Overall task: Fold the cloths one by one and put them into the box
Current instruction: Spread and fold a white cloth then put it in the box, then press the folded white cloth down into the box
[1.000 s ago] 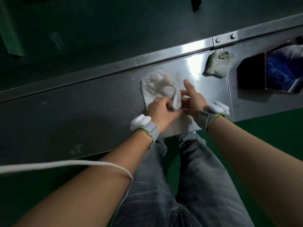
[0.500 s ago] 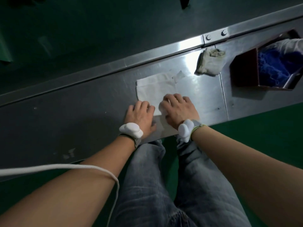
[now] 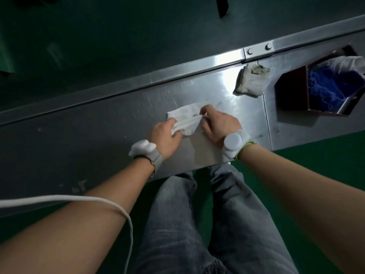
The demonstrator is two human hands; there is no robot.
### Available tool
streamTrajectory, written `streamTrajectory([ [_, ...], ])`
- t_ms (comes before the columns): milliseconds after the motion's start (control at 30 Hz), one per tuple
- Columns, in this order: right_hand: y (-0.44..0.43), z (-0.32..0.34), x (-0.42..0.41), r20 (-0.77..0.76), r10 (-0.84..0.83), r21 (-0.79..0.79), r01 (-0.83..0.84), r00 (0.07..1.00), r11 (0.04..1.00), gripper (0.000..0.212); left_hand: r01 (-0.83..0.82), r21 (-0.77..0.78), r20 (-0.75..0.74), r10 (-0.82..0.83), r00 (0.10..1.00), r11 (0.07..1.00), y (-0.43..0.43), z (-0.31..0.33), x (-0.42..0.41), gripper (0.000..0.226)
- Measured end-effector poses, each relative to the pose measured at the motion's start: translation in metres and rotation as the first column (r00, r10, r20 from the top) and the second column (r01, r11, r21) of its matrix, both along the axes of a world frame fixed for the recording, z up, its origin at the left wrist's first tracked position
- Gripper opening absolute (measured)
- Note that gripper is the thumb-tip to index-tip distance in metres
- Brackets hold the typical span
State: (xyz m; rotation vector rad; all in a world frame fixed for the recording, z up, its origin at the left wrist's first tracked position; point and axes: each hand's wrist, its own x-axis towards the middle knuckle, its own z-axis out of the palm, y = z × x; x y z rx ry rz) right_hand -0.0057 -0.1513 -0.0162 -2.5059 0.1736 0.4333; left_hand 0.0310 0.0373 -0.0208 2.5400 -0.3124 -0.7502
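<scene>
A white cloth (image 3: 184,115) lies bunched and partly folded on the steel table (image 3: 118,115). My left hand (image 3: 165,136) grips its near left edge. My right hand (image 3: 218,123) pinches its right edge, fingers curled over the fabric. A second, dirty grey cloth (image 3: 251,80) lies crumpled near the table's back rail, to the right. The dark red box (image 3: 292,91) stands at the far right with blue material (image 3: 325,88) and a white cloth (image 3: 349,62) inside.
A raised metal rail (image 3: 177,76) with two bolts runs along the table's back edge. A white cable (image 3: 79,198) crosses my left forearm. My legs in grey jeans (image 3: 207,224) are below the table's front edge, over a green floor (image 3: 316,145).
Half a second ago both hands pressed flat on the spread cloth. Now they have lifted and gathered its near part, folding it away from me into a smaller bundle.
</scene>
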Motion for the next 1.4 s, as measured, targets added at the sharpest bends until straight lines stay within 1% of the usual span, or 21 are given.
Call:
streamTrajectory([
  [33, -0.001, -0.003, 0.008, 0.011, -0.026, -0.01, 0.026, 1.0, 1.0, 0.026, -0.098, -0.005, -0.016, 0.098, 0.995, 0.995, -0.004, 0.0, 0.006, 0.019],
  [100, 0.0, -0.008, 0.021, 0.036, -0.013, -0.033, 0.015, 0.999, 0.999, 0.033, -0.201, -0.005, -0.018, 0.201, 0.979, 0.98, -0.009, -0.001, 0.015, 0.017],
  [167, -0.003, -0.017, 0.031, 0.036, 0.089, -0.101, -0.085, 0.995, 0.991, 0.049, -0.25, 0.01, 0.014, 0.25, 0.968, 0.968, -0.013, -0.008, 0.021, 0.017],
  [233, -0.004, -0.024, 0.039, -0.05, 0.224, -0.206, -0.229, 0.973, 0.951, 0.06, -0.297, 0.071, 0.036, 0.295, 0.955, 0.952, -0.015, -0.016, 0.023, 0.02],
  [333, 0.012, -0.026, 0.044, -0.169, 0.237, -0.31, -0.28, 0.957, 0.909, 0.048, -0.389, 0.152, 0.034, 0.388, 0.921, 0.909, -0.018, -0.019, 0.017, 0.025],
  [433, 0.026, -0.027, 0.035, -0.309, 0.12, -0.268, -0.207, 0.943, 0.941, 0.025, -0.387, 0.101, -0.088, 0.395, 0.914, 0.917, -0.024, -0.013, 0.003, 0.033],
  [533, 0.008, -0.025, 0.013, -0.516, 0.062, -0.039, -0.096, 0.855, 0.995, 0.027, -0.139, 0.164, -0.284, 0.182, 0.941, 0.977, -0.039, -0.003, 0.0, 0.029],
  [600, -0.018, -0.01, -0.003, -0.488, 0.056, 0.028, -0.049, 0.871, 0.998, 0.033, -0.011, 0.177, -0.37, 0.077, 0.926, 0.984, -0.056, 0.009, 0.008, 0.019],
  [733, -0.09, 0.031, -0.036, -0.437, -0.136, 0.181, 0.235, 0.889, 0.955, 0.041, -0.035, -0.011, -0.46, 0.026, 0.888, 0.999, -0.116, 0.04, 0.028, 0.008],
  [800, -0.126, 0.049, -0.048, -0.327, -0.302, 0.199, 0.378, 0.895, 0.904, 0.043, -0.065, -0.143, -0.466, -0.009, 0.885, 0.988, -0.156, 0.051, 0.037, 0.015],
  [867, -0.172, 0.066, -0.061, -0.156, -0.532, 0.191, 0.554, 0.832, 0.81, 0.035, -0.046, -0.245, -0.418, -0.062, 0.906, 0.968, -0.216, 0.06, 0.045, 0.025],
  [933, -0.207, 0.072, -0.067, -0.015, -0.714, 0.176, 0.705, 0.7, 0.688, 0.023, 0.002, -0.315, -0.346, -0.117, 0.931, 0.949, -0.269, 0.066, 0.048, 0.028],
  [1000, -0.243, 0.066, -0.071, 0.037, -0.821, 0.137, 0.811, 0.569, 0.569, 0.019, 0.092, -0.324, -0.234, -0.174, 0.957, 0.942, -0.324, 0.065, 0.044, 0.024],
  [1033, -0.249, 0.062, -0.066, 0.061, -0.828, 0.099, 0.822, 0.558, 0.561, 0.019, 0.137, -0.295, -0.151, -0.188, 0.97, 0.946, -0.336, 0.064, 0.046, 0.023],
  [1100, -0.259, 0.051, -0.06, 0.082, -0.814, -0.015, 0.818, 0.574, 0.575, 0.022, 0.292, -0.186, 0.041, -0.289, 0.956, 0.938, -0.358, 0.058, 0.044, 0.022],
  [1133, -0.257, 0.049, -0.054, 0.105, -0.776, -0.112, 0.783, 0.621, 0.612, 0.026, 0.375, -0.092, 0.155, -0.359, 0.92, 0.922, -0.358, 0.056, 0.045, 0.022],
  [1200, -0.264, 0.043, -0.057, 0.172, -0.704, -0.326, 0.714, 0.689, 0.62, 0.033, 0.518, 0.146, 0.35, -0.534, 0.77, 0.842, -0.372, 0.049, 0.038, 0.019],
  [1233, -0.259, 0.043, -0.057, 0.242, -0.647, -0.4, 0.682, 0.723, 0.612, 0.032, 0.532, 0.222, 0.411, -0.573, 0.709, 0.817, -0.368, 0.049, 0.037, 0.016],
  [1300, -0.256, 0.043, -0.064, 0.355, -0.537, -0.452, 0.643, 0.766, 0.618, 0.023, 0.575, 0.304, 0.471, -0.645, 0.602, 0.759, -0.369, 0.044, 0.03, 0.014],
  [1333, -0.255, 0.041, -0.066, 0.36, -0.489, -0.463, 0.607, 0.795, 0.646, 0.025, 0.593, 0.321, 0.475, -0.667, 0.574, 0.738, -0.368, 0.042, 0.027, 0.017],
  [1400, -0.248, 0.039, -0.07, 0.252, -0.464, -0.463, 0.526, 0.849, 0.713, 0.026, 0.6, 0.365, 0.431, -0.701, 0.569, 0.712, -0.365, 0.04, 0.017, 0.033],
])
